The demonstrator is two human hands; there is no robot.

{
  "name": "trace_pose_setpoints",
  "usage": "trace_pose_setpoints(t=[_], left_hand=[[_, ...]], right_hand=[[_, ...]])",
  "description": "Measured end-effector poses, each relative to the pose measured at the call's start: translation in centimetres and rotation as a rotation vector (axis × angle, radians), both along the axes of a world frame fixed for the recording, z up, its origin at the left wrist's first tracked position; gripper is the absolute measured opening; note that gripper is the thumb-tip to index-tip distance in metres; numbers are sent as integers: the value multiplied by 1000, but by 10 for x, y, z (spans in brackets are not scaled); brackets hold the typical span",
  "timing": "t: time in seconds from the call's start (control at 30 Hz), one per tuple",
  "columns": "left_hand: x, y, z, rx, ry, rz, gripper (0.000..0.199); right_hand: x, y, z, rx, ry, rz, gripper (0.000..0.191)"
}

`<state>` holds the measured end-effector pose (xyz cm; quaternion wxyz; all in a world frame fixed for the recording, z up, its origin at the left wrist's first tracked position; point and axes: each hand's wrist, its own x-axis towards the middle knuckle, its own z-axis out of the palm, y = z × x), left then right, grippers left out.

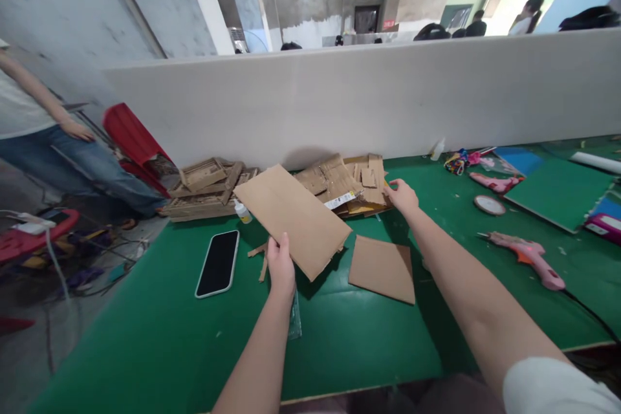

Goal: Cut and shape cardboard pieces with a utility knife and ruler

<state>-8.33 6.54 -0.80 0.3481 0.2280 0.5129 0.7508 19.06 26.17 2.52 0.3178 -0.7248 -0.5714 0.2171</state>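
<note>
A flat rectangular piece of cardboard [295, 217] is held up over the table by my left hand [281, 265], thumb on its upper face and fingers hidden beneath. My right hand [403, 197] reaches to the right end of a pile of cardboard scraps [334, 178]. Its fingers are closed at a small yellow-orange bit, too little of which shows to name. Between my forearms a smaller cardboard piece [383, 268] lies flat. Under my left wrist a clear ruler-like strip [295, 317] is partly covered.
Left on the green table [160, 336] are a phone [218, 263], a small white bottle [242, 211] and stacked cardboard frames [204, 187]. A pink glue gun [528, 255], tape roll [489, 205] and green mat [563, 191] lie right. A person [43, 110] stands at left; a white partition [339, 100] rises behind.
</note>
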Motion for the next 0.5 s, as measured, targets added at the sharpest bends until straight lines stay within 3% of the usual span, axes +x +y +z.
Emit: trace_pose_setpoints(t=[0.3, 0.43, 0.5], left_hand=[[5, -1, 2, -26, 4, -43, 34], [6, -2, 4, -36, 5, -61, 33], [6, -2, 4, -36, 0, -67, 32]], right_hand=[[-30, 15, 12, -130, -250, 75, 75], [-40, 20, 13, -136, -257, 48, 86], [-40, 24, 12, -125, -234, 30, 80]])
